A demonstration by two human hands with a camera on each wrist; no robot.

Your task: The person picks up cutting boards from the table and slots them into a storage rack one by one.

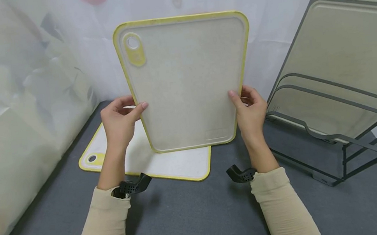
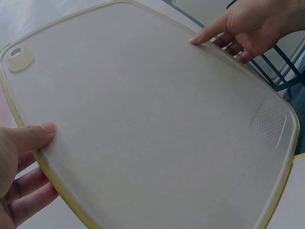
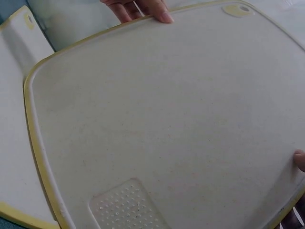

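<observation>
**One board up in both hands, one flat, one racked**

We hold a yellow-rimmed cutting board (image 1: 185, 82) upright above the grey worktop (image 1: 193, 215), clear of its surface, roughly over the middle and toward the back edge. Our left hand (image 1: 118, 122) pinches its left rim, thumb on the near face and fingers curled behind. Our right hand (image 1: 249, 112) pinches the right rim the same way. In the left wrist view the thumb (image 2: 33, 136) lies flat on the face while the fingers wrap under the edge. The hanging hole (image 1: 132, 42) sits at the board's upper left corner.

Judging from how things lie, the lifting is done and the board is not yet set down anywhere; it touches neither the rack nor the board below.

By our count there are three boards. One is the board we hold. A second yellow-rimmed board (image 1: 166, 163) lies flat on the worktop, toward the left edge, just behind our wrists. A large grey board (image 1: 341, 63) leans in the wire rack (image 1: 350, 144) at the right side. There is one rack, and it shows several hoop dividers, with only the grey board in it.
</observation>
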